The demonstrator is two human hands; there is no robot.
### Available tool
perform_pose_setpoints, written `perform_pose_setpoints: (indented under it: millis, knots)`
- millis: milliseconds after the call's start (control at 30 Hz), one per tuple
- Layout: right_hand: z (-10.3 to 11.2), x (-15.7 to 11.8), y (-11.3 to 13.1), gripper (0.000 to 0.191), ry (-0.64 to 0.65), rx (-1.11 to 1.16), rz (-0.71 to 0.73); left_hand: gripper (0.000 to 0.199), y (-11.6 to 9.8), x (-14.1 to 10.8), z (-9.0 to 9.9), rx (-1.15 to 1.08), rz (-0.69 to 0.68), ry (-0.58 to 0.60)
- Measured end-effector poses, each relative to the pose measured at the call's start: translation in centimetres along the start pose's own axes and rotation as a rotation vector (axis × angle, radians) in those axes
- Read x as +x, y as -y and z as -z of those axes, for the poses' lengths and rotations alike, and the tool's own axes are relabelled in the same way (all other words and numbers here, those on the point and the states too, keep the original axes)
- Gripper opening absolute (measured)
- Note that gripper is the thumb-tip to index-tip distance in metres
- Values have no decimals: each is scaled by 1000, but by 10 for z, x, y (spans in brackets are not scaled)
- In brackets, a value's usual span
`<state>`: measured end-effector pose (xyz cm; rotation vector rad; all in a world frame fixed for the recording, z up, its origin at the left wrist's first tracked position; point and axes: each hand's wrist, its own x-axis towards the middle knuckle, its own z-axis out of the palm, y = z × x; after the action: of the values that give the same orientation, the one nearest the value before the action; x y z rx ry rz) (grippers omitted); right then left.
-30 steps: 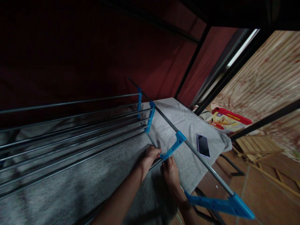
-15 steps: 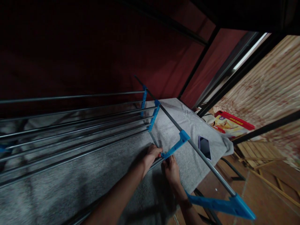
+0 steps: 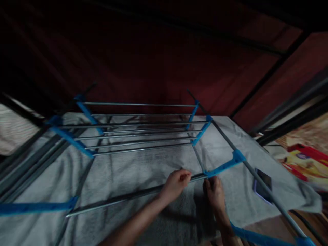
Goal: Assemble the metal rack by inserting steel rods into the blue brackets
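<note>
A shoe-rack-like frame of grey metal rods and blue plastic brackets lies on a grey cloth. My left hand (image 3: 176, 183) is closed with curled fingers just above a loose-ended metal rod (image 3: 128, 196); what it holds, if anything, is hidden. My right hand (image 3: 215, 193) grips the lower end of a blue bracket (image 3: 225, 166), where the rod's right end meets it. The rod's left end lies apart from the left blue bracket (image 3: 51, 207). A long side pole (image 3: 260, 181) runs through the right brackets.
Several fitted rods (image 3: 143, 149) cross the far part of the frame. A phone (image 3: 263, 186) lies on the grey cloth (image 3: 241, 136) at the right. Beyond it is a red and yellow box (image 3: 307, 160). A dark red wall (image 3: 153, 68) stands behind.
The view has swung left, bringing the frame's left side into sight. My left hand has come away from the bracket joint, leftward along the rod. My right hand stays at the bracket.
</note>
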<state>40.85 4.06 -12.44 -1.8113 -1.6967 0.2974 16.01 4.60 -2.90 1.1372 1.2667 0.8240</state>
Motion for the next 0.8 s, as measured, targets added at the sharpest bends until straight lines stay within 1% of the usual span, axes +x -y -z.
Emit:
perform_pose_setpoints:
  millis: [33, 67, 133, 200, 267, 333, 367, 433, 467, 533, 600, 633, 667, 733, 800]
  knots:
    - [1, -3, -3, 45, -23, -5, 4, 37, 5, -27, 15, 5, -35, -33]
    - [1, -7, -6, 48, -64, -24, 2, 40, 11, -54, 30, 24, -52, -107]
    - [-1, -18, -4, 50, -115, -72, 47, 39, 32, -102, 58, 94, -52, -334]
    - [-8, -33, 9, 45, -130, -62, 162, 35, 58, -139, 84, 132, -41, -553]
    - [-21, -51, 36, 36, -115, 17, 340, 37, 86, -165, 108, 124, 6, -748]
    - [-37, -68, 72, 27, -31, 87, 539, 40, 110, -185, 130, 128, 50, -908]
    - [-46, -75, 92, 26, 7, 89, 630, 41, 119, -193, 141, 141, 54, -981]
    - [-61, -87, 129, 32, 91, 55, 750, 43, 132, -208, 161, 174, 38, -1124]
    - [-67, -91, 145, 37, 166, 30, 800, 42, 137, -215, 170, 186, 28, -1187]
    - [-78, -94, 170, 45, 278, -19, 862, 39, 145, -225, 187, 210, 26, -1308]
    - [-85, -92, 185, 51, 362, -70, 892, 36, 151, -230, 202, 271, 39, -1399]
    - [-88, -89, 190, 54, 395, -96, 896, 36, 153, -230, 209, 315, 43, -1424]
    - [-90, -86, 192, 57, 424, -120, 893, 37, 155, -229, 215, 359, 42, -1421]
    - [-93, -81, 195, 61, 460, -149, 879, 43, 158, -224, 223, 413, 34, -1352]
    - [-94, -78, 194, 64, 470, -156, 869, 45, 159, -219, 229, 438, 31, -1284]
